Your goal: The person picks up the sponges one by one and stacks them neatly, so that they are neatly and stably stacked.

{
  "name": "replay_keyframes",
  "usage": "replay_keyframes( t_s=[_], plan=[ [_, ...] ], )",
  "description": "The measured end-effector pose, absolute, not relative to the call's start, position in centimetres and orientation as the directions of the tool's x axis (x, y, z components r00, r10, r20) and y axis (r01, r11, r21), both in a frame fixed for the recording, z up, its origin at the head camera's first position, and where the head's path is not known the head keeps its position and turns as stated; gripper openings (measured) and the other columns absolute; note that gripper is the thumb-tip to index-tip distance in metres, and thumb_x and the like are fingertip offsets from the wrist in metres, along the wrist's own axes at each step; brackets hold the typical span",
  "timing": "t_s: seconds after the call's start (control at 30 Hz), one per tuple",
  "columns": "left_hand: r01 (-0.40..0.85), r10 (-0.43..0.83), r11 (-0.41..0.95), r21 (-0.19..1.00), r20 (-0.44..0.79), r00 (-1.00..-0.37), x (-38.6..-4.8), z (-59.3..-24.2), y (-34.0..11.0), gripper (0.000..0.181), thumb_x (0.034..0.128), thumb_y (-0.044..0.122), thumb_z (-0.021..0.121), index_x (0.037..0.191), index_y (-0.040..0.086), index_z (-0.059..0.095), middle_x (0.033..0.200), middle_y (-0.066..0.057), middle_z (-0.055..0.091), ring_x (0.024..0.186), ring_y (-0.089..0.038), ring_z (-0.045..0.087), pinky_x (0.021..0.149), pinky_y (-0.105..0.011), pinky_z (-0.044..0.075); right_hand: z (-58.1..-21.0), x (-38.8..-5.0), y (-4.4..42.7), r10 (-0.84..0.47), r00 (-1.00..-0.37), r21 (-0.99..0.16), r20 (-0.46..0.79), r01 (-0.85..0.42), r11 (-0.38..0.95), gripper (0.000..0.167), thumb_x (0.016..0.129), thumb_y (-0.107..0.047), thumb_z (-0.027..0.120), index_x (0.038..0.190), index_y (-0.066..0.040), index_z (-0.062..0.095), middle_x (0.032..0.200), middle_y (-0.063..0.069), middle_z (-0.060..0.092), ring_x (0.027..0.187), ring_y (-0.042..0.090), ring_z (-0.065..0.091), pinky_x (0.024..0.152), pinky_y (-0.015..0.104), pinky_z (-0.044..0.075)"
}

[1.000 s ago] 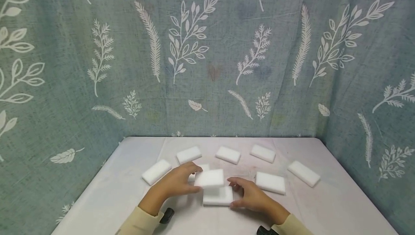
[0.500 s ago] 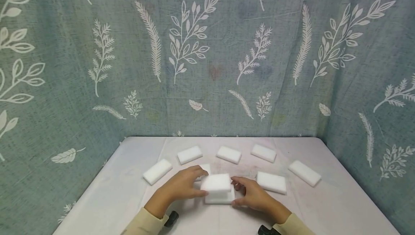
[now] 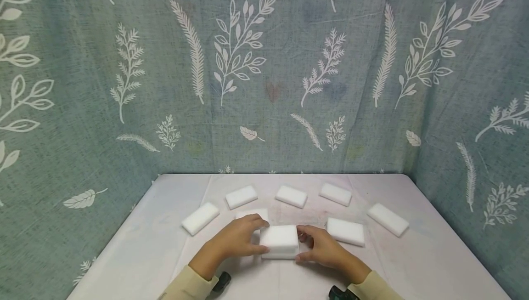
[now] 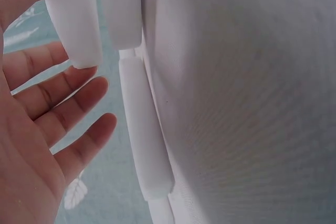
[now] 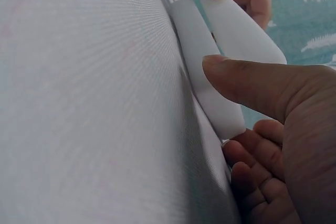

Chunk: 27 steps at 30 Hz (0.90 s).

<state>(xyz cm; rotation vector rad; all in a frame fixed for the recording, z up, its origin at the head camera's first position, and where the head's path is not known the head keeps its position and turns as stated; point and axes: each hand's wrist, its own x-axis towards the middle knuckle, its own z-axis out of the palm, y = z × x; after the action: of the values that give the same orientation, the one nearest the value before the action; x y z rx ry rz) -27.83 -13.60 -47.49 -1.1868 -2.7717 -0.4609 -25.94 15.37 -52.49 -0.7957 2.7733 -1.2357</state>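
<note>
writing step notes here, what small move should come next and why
Probably lower the upper block onto the lower block: the left grip holds it above, the wrist views show a gap, and the right grip has the lower one's end.

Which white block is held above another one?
The upper block, pinched in the left hand over the lower block that the right hand grips; no other is held above another.
</note>
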Motion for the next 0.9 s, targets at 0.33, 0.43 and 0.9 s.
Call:
replay_keyframes(
  t_s=[0.33,0.43,0.9],
  plan=[
    [0.739,0.711,0.641,0.206,0.204,-0.673,-27.63,-47.62,-13.04,0.058,0.0791,0.057,0.073,0.121,0.016,0.064,0.112,0.01,0.059,0.102,-0.008,0.057,0.087,-0.03,0.051,-52.48,-25.88,15.41,-0.451,-0.866,-0.732,0.213,-0.448,0.514,0.074,0.065,-0.032,0.091,0.128,-0.008,0.059,0.095,-0.007,0.061,0.08,0.013,0.057,0.069,0.027,0.048],
    [0.736,0.709,0.644,0.208,0.199,-0.677,-27.62,-47.73,-13.02,0.058,0.079,0.057,0.073,0.121,0.017,0.064,0.112,0.011,0.059,0.103,-0.007,0.057,0.087,-0.03,0.051,-52.46,-25.87,15.43,-0.451,-0.868,-0.733,0.208,-0.443,0.516,0.073,0.066,-0.032,0.09,0.128,-0.01,0.059,0.095,-0.006,0.062,0.08,0.014,0.057,0.069,0.027,0.048],
    [0.744,0.721,0.629,0.225,0.189,-0.667,-27.75,-47.9,-13.06,0.055,0.0789,0.053,0.074,0.119,0.018,0.065,0.111,0.011,0.06,0.1,-0.006,0.058,0.086,-0.028,0.051,-52.76,-26.04,15.64,-0.459,-0.861,-0.728,0.218,-0.456,0.512,0.076,0.069,-0.035,0.089,0.131,-0.005,0.057,0.096,-0.007,0.061,0.082,0.011,0.058,0.072,0.027,0.048]
  ],
)
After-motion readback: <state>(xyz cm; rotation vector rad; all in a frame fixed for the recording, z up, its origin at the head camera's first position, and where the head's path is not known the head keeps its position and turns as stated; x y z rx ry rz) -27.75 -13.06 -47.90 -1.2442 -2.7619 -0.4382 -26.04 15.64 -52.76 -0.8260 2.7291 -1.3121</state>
